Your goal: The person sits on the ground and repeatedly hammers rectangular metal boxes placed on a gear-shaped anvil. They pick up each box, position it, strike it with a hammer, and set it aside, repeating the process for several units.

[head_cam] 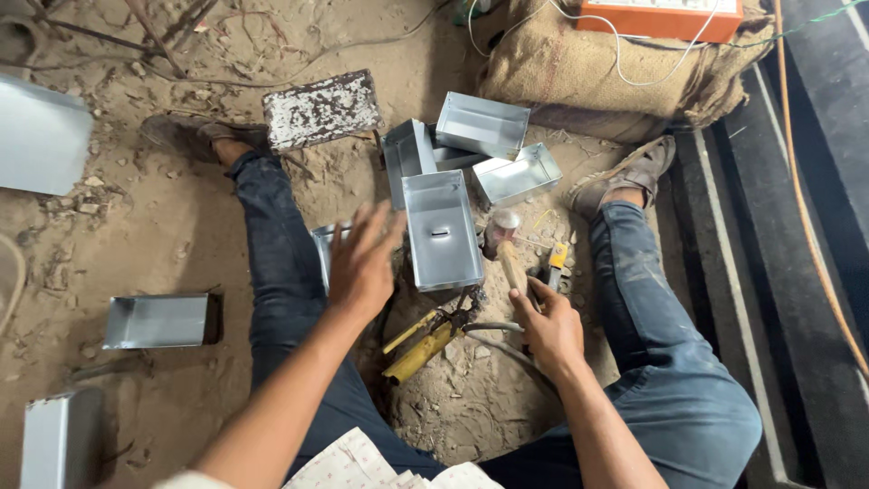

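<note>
While the right hand (548, 328) is closed round the wooden handle of a hammer (505, 244), its head resting low just right of a metal tray (441, 229), the left hand (364, 263) is held wide open, fingers spread, nothing gripped, hovering just left of that tray. The tray lies open side up on the dirt floor (163, 235) between the outstretched legs, a small slot seen in its base. Behind it, farther off, three more trays (482, 124) are piled loosely, apparently finished; others are scattered at left (158, 321). How many remain to be worked cannot be judged. A yellow-handled tool (425, 342) lies near, beside the right wrist. A speckled flat block (322, 109) sits at far left of the pile, a sack (579, 68) with an orange box (661, 18) at far right. Partly hidden under the left hand is another tray edge; the small yellow item by the hammer is too small to be made out.
</note>
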